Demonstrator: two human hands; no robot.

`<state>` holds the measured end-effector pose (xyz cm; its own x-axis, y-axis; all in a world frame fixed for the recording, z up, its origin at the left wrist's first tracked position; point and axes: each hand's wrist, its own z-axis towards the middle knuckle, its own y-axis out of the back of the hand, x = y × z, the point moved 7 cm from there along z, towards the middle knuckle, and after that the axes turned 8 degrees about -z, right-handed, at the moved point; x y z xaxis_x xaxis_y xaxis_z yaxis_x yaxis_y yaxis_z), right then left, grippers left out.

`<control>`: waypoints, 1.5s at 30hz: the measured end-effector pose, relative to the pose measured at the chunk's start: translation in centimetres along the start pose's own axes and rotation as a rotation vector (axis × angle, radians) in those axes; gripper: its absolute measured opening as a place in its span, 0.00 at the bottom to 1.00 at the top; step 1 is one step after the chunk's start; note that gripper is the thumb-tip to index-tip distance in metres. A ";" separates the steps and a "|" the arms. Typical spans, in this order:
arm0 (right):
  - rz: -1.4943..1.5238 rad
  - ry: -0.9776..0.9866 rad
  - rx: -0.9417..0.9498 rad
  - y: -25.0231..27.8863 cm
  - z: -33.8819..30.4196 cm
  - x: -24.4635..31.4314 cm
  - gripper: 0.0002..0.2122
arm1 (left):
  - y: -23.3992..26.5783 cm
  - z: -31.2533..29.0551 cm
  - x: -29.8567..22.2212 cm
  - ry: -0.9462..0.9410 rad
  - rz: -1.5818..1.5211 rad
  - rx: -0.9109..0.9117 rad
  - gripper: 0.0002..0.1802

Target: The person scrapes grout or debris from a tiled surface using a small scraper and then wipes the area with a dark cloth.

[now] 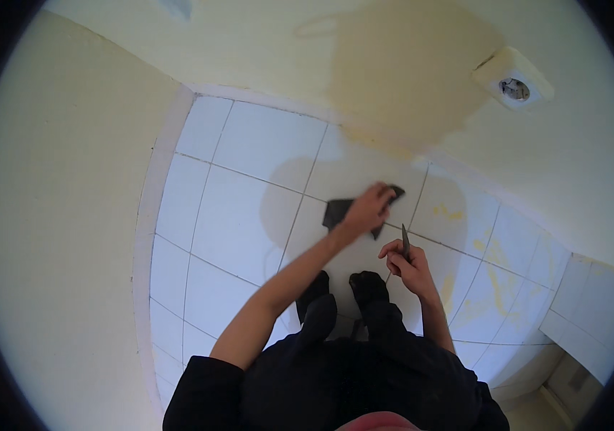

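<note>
My left hand [368, 210] reaches forward over the white tiles, slightly blurred, its fingers closed on a dark cloth [337, 213]. Parts of the cloth stick out on both sides of the hand. Close by on the right, my right hand [409, 267] holds a slim, pointed knife [405, 243], its grey blade directed away from me. The knife's handle is hidden in the palm. Whether the cloth touches the floor is hard to make out.
White floor tiles [242, 194] carry yellow smears [497, 284] on the right. Cream walls with a pale skirting strip [264, 97] border them. A wall socket [514, 88] sits at the upper right. My dark-clad feet [369, 287] stand just behind the hands. A tiled ledge [594, 309] is at far right.
</note>
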<state>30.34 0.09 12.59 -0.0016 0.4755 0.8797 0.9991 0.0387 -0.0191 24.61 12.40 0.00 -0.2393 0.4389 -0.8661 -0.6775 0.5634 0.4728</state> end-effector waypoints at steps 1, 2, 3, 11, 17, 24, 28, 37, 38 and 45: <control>0.011 0.004 -0.013 0.0 0.0 0.0 0.08 | -1.6 -1.5 -0.8 -0.071 0.016 -0.006 0.22; 0.021 0.005 -0.038 0.4 -0.1 -0.2 0.08 | -2.5 -2.7 -1.7 -0.074 0.012 -0.001 0.22; 0.022 0.008 -0.038 0.6 -0.2 -0.5 0.08 | -3.6 -3.7 -2.8 -0.043 -0.143 0.124 0.22; 0.043 0.018 -0.088 2.7 -0.4 -0.4 0.08 | 10.4 -5.5 -1.5 0.266 -0.266 -0.108 0.22; 0.001 0.032 -0.095 2.6 0.4 -0.5 0.08 | 24.4 -5.3 7.4 0.308 0.149 -0.512 0.18; -0.038 -0.014 -0.068 1.7 0.3 -1.2 0.08 | 18.5 3.0 11.5 0.285 0.142 -0.473 0.22; -0.046 -0.022 -0.074 1.8 0.6 -1.4 0.08 | 13.9 5.7 6.9 0.361 -0.023 -0.458 0.21; 0.004 -0.008 -0.084 1.7 1.0 -1.6 0.07 | -3.0 -2.9 -1.9 -0.085 -0.137 0.129 0.27; 0.036 -0.006 -0.100 1.8 0.8 -1.6 0.06 | -3.3 -3.2 -3.6 -0.103 -0.223 0.184 0.26; -0.063 0.006 -0.130 2.8 0.3 -0.9 0.07 | 3.7 -4.5 -1.3 0.165 -0.447 0.404 0.21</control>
<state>33.15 0.00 11.59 -0.0645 0.4707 0.8799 0.9941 -0.0465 0.0977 19.26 10.78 2.14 -0.1194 0.0043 -0.9928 -0.4279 0.9021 0.0554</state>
